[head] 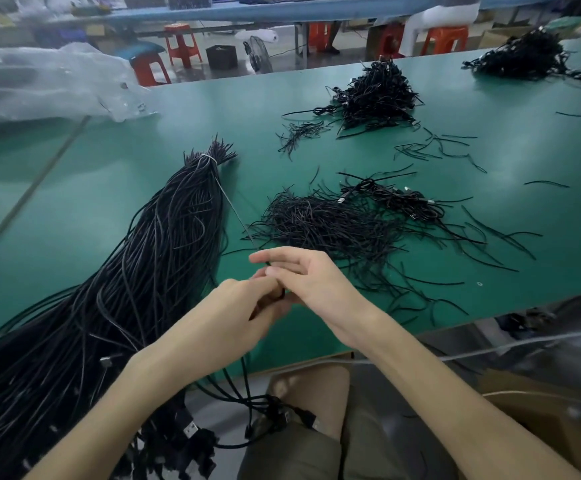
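Over table (74, 209): thin black cable (284, 293) pinched between left hand (233, 306), right hand (313, 282).

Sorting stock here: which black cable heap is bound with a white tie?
The long bundle on the left, tied near its far end; the other heaps lie loose.

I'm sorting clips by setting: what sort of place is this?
Probably a cable-assembly workshop: a long green workbench, a big tied bundle of black cables, heaps of coiled cables, and orange stools by further benches.
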Demonstrator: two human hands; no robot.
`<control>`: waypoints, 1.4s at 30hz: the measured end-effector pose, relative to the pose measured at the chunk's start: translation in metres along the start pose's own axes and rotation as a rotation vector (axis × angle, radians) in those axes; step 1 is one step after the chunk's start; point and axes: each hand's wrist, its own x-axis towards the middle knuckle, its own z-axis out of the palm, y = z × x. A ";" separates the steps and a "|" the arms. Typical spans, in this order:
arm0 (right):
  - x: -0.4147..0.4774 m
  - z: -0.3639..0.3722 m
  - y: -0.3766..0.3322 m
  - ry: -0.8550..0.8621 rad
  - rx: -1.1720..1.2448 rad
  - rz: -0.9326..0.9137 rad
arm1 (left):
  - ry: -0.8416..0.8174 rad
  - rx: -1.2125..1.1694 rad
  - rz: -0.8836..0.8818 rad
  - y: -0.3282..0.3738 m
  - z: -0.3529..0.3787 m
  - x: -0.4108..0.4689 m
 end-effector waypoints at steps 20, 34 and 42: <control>-0.033 -0.037 -0.025 0.575 0.536 -0.431 | -0.215 -0.516 0.055 -0.078 -0.042 -0.017; -0.039 -0.038 0.018 0.497 0.272 -0.224 | 0.375 -1.726 -0.233 -0.071 -0.027 0.022; -0.054 -0.034 0.031 0.398 0.194 -0.131 | 0.171 -1.927 -0.130 -0.043 -0.022 0.028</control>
